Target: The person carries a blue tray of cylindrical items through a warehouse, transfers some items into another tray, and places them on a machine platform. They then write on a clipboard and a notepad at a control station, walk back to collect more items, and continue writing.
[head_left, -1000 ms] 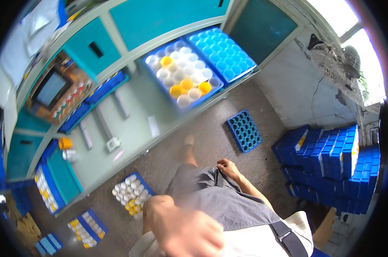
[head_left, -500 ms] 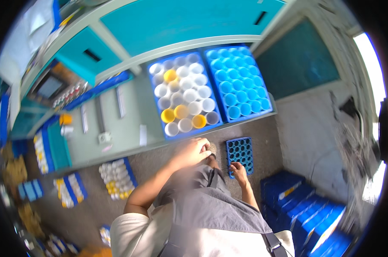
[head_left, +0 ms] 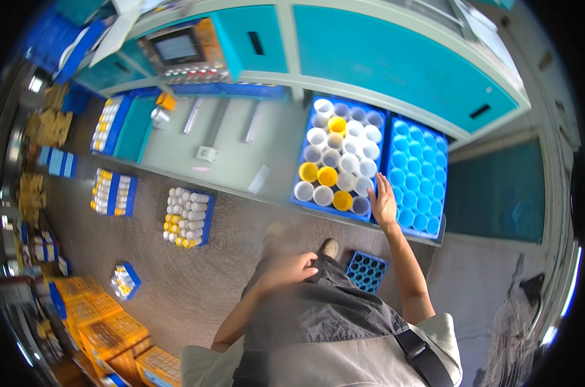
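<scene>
My right hand reaches to the front of the counter with its fingers stretched out. It lies at the right edge of a blue crate of upright white and yellow cups, beside the gap to a second crate filled with bright blue cups. Whether the fingertips touch the rim is hard to tell. Close in front of my grey apron hangs my left hand, its fingers loosely bent and slightly apart, with no object visible in it. Blur softens that hand and part of the apron.
A blue crate with round holes stands on the floor by my shoe. The grey counter runs left beneath teal machine panels. Crates of white and yellow bottles and orange crates stand on the floor at left.
My right hand has risen from beside the floor crate to the counter crates. The view has turned, so the counter lies further right. My left hand stays low by the apron.
</scene>
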Tool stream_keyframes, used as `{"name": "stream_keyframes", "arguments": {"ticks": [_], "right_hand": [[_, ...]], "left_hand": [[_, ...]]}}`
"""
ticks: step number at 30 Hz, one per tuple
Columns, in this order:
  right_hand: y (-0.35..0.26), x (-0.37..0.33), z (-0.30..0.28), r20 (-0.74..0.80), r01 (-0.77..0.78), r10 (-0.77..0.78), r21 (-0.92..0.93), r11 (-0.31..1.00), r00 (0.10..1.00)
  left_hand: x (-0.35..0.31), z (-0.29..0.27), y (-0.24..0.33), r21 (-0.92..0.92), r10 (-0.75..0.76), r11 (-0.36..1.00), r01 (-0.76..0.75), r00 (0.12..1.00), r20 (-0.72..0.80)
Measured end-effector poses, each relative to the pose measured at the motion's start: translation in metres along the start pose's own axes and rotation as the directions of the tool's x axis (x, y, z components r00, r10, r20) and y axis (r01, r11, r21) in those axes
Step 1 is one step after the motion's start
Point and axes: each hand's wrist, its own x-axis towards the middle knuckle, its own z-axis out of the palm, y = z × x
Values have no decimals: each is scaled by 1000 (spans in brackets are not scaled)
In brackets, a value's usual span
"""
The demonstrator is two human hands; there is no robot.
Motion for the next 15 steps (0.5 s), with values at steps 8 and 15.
{"name": "stream_keyframes", "arguments": {"ticks": [8, 15], "right_hand": [[-87, 58, 72, 155, -177, 248, -370, 912, 956], [-445, 202, -117, -552, 622, -518, 3, 783, 654]], "left_hand": [[-55, -104, -66, -259, 83, 956, -136, 975, -205], [-231, -302, -41, -16, 460, 265, -964, 141, -876]]}}
